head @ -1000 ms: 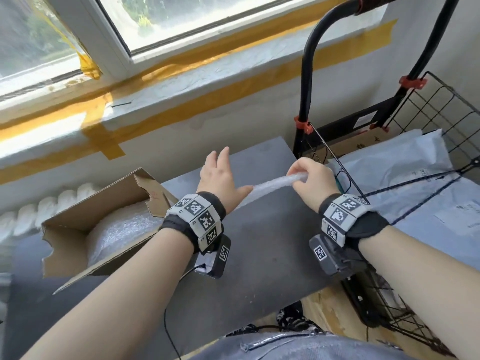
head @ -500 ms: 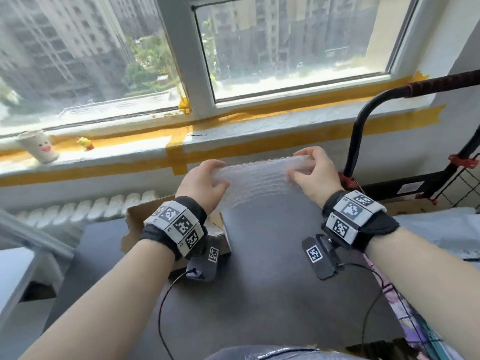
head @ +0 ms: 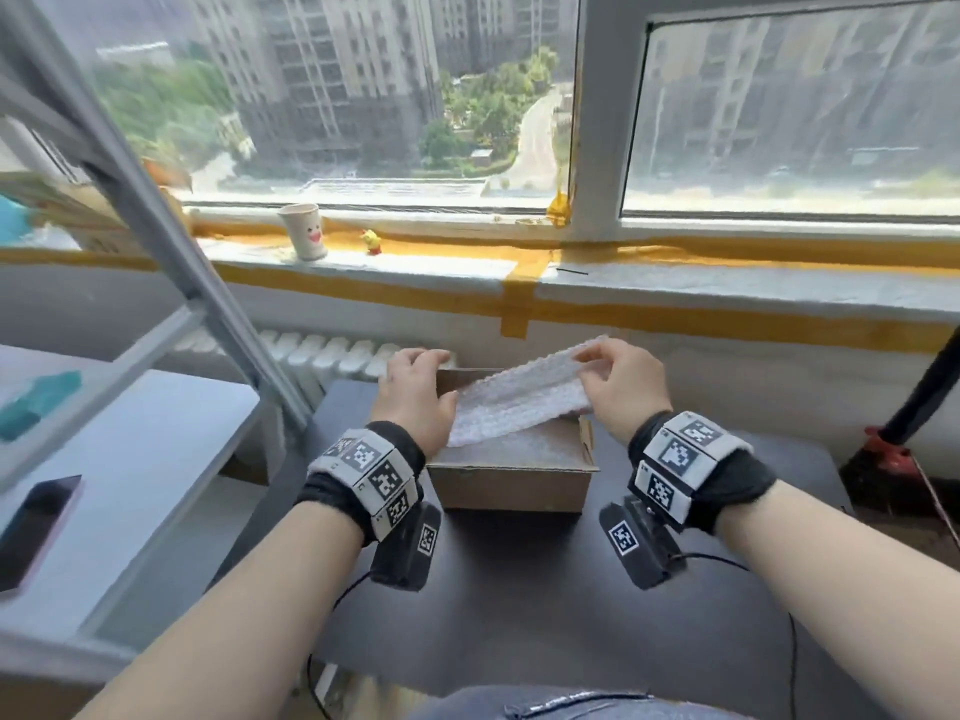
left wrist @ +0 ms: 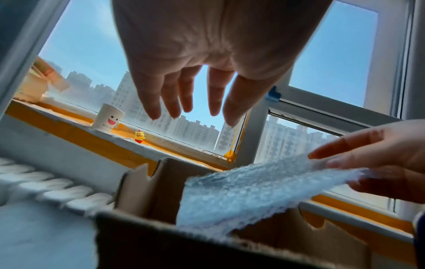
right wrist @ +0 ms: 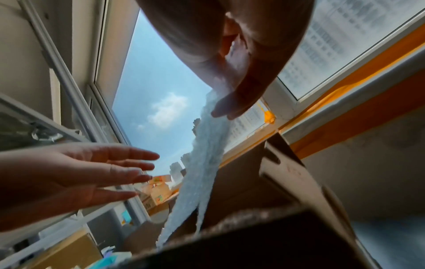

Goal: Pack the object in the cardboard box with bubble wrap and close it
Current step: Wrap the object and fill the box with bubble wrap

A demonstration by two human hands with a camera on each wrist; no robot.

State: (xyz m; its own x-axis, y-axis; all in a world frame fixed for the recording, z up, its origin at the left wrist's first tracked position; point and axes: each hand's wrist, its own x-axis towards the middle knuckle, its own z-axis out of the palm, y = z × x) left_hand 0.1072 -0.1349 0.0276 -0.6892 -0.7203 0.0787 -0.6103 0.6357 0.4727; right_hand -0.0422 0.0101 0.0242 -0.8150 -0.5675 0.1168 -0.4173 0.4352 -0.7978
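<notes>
Nearest the camera, two bare forearms reach forward over a dark table (head: 519,605), each wrist wrapped in a black band carrying white tags with black square patterns, with a small black camera slung beneath.

Just past them sits the cardboard box (head: 511,480), open at the top, its flaps standing up along the far side. More bubble wrap lines the inside; the object itself cannot be made out under it.

The left hand (head: 415,397) hovers above the left end of the box, palm down, fingers straight and spread, gripping nothing; in the left wrist view it (left wrist: 207,60) shows an empty palm with daylight between the fingers.

The right hand (head: 621,384) is up over the right end of the box, pinching one end of a sheet of bubble wrap (head: 519,400) between thumb and fingers. The sheet slopes down to the left from that pinch, and its lower end dips into the box beside the left hand. The right wrist view shows the strip (right wrist: 202,163) hanging from the fingertips into the box.

To the left stands a white desk (head: 156,459) with a dark phone (head: 36,532) lying on it.

Beyond the box, a white radiator (head: 322,350) runs along the wall. Above it is a windowsill edged in yellow tape, with a paper cup (head: 304,231) bearing a smiling face and a small yellow toy (head: 371,241) beside it. Past the glass, tall apartment blocks.
</notes>
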